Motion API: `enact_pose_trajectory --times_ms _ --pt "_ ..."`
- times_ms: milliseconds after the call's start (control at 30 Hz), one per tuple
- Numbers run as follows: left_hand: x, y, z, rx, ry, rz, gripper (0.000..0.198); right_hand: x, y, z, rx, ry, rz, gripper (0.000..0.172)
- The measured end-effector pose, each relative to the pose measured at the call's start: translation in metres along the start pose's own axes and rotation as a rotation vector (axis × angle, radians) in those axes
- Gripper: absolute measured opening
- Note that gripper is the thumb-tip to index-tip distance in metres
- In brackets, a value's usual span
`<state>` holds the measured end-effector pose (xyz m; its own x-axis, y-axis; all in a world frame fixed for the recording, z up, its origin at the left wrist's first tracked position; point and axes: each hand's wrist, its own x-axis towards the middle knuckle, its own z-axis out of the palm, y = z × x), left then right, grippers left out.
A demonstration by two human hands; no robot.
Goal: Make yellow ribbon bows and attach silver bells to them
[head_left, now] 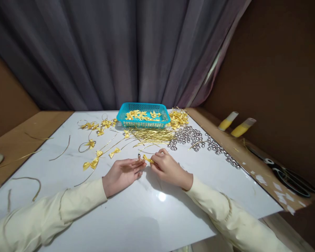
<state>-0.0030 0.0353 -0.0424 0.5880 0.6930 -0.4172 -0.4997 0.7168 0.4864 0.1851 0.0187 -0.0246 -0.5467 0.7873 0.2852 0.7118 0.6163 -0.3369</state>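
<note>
We look down on a white desk [147, 217] set against a grey curtain [107, 52], with a blue basket [143, 124] of finished yellow bows at its far edge as our landmark.

Straight in front of the basket, on our side of it, the right hand [168, 168] pinches a small gold bow [147, 159] between thumb and fingertips. It is held low over the desk, likely so that so tiny a piece stays steady. The left hand [123, 173] lies beside it with its fingers stretched out and close together, their tips meeting the bow's other end near a single silver bead [139, 155]. We cannot tell whether it grips anything.

Between the basket and the hands lies a sheaf of gold wires [152, 135]. Right of the basket a pile of silver beads [189, 136] spreads out. Left of it loose bows [94, 162] on wire stems are scattered. All of it lies within easy reach, it seems to us.

Far right of the basket, off the white top, rest black scissors [286, 173] and two yellow tubes [227, 123], seemingly parked out of the way.
</note>
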Motion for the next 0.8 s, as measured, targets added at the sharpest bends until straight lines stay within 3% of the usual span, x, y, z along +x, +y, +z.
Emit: enact_pose_trajectory --times_ms 467,633,800 --pt "0.0006 -0.0012 -0.0003 0.053 -0.017 0.048 0.013 0.0014 0.0018 -0.0045 0.237 -0.064 0.014 0.028" --pt "0.0012 -0.0027 -0.0005 0.083 -0.044 0.084 0.011 -0.0005 -0.0017 -0.0062 0.346 -0.106 0.028 0.02" --pt "0.0024 -0.0032 -0.0019 0.114 -0.079 0.095 0.008 0.0005 -0.0029 -0.0095 0.465 -0.17 0.015 0.039"
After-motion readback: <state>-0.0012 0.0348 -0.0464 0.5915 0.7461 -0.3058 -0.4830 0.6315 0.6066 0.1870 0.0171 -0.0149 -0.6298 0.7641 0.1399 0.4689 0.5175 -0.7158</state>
